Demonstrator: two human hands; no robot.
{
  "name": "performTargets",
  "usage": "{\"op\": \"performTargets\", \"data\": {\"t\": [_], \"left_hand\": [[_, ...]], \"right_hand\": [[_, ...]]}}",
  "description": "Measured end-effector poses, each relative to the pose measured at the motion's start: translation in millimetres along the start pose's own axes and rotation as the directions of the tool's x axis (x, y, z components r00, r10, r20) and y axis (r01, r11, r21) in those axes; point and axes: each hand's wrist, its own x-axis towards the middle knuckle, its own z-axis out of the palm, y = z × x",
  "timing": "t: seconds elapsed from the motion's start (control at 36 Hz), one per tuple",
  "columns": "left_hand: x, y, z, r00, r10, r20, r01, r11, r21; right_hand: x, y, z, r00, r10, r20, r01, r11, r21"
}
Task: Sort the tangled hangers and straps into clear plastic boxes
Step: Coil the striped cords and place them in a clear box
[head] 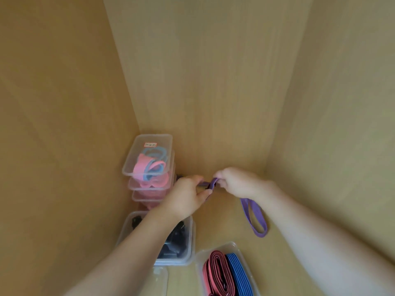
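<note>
Strap (212, 185), purple, is held between both hands near the back corner of a wooden cabinet. The left hand (188, 195) pinches one end. The right hand (233, 182), just beside it, has its fingers curled round the bunched middle. The free length trails right and toward the camera as a long loop; whether it rests on the cabinet floor cannot be told. An open clear box (215, 248) holding red and blue straps lies nearest, under the right forearm. Judgement: the right hand is better placed to lower the strap there.
</note>
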Motion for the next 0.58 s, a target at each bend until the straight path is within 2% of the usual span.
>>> {"op": "performTargets", "data": {"t": [0.14,0.33,0.47,0.58], "left_hand": [[4.8,10.9,0.1,0.997,-0.019,0.081,0.029,0.993,-0.117],[0.2,14.6,0.8,0.992,-0.034,0.124,0.070,0.952,-0.298],[-6.6,10.5,-2.9,0.984,-0.113,0.135,0.161,0.884,-0.439],[-12.8,8.8,-6.1,0.977,-0.150,0.151,0.210,0.782,-0.586]], "right_hand": [[-16.8,-18.9,-20.3,0.998,-0.030,-0.063,0.028,0.999,-0.026],[-25.3,-25.2,-16.0,0.996,-0.037,-0.083,0.038,0.999,0.014],[-27.8,-27.8,1.4,0.991,-0.054,-0.125,0.061,0.997,0.051],[-29.3,-31.0,20.8,0.985,-0.085,-0.151,0.090,0.996,0.027]]}}
